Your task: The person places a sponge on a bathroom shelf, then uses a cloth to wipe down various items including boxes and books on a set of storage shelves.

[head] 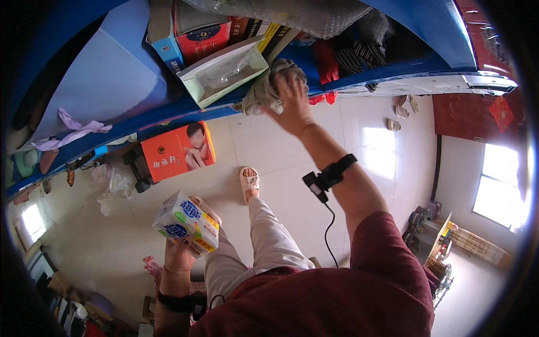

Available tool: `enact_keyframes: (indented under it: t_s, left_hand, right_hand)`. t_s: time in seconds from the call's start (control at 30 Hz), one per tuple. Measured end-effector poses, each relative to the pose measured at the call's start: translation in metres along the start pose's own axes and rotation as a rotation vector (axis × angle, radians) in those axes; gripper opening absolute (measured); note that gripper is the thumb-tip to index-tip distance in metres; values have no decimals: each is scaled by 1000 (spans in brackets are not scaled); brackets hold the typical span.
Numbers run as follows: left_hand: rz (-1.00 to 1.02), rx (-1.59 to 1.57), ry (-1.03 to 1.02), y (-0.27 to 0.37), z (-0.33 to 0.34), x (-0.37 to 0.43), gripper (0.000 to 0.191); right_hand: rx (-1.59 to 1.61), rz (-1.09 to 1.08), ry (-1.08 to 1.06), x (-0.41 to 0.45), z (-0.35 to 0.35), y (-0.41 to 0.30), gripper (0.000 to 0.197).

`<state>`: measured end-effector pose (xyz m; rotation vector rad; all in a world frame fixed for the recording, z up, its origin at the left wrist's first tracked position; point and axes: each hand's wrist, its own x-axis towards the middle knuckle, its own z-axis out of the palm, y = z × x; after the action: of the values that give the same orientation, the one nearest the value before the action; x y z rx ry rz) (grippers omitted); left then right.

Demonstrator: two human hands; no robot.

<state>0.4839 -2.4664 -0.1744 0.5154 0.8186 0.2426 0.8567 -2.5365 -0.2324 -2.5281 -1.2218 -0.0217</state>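
Note:
My left hand holds a plastic-wrapped pack from below, low in front of my legs. White, green and yellow print with blue writing covers the pack. My right hand is stretched out to the blue shelf, its fingers spread and slightly blurred. Under those fingers lies a crumpled grey-brown cloth that hangs over the shelf's front edge. Whether the fingertips press on the cloth is hard to tell. Just left of it, an open light-green carton leans out, with clear plastic inside.
Books stand behind the carton, beneath bubble wrap. A striped cloth lies further right. Below the shelf, an orange box sits beside a dark dumbbell and clear plastic bags. Shoes rest on the tiled floor.

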Motion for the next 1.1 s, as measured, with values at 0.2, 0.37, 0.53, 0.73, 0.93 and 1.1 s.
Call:
enact_keyframes:
  t_s: [0.2,0.37,0.53,0.73,0.93,1.1]
  left_hand:
    - [41,17,16,0,-6,-5,54]
    - [-5,-3,2,-7,-4,-2,55]
    - [8,-28,11,-11,-1,-1,57]
    - [34,-9,-43,-3,11,0,57]
    - [6,-62,-69,-3,7,2,53]
    - [-120,-145,-208,-8,3,20,46]
  right_hand:
    - [78,82,13,32,16,52,54]
    - [102,417,-10,74,29,101,52]
    - [-153,269,-62,66,39,48,65]
    - [-118,158,22,17,26,40,57]
    - [12,-3,-57,-26,13,12,51]
    - [909,458,-562,-81,-19,-59,44]
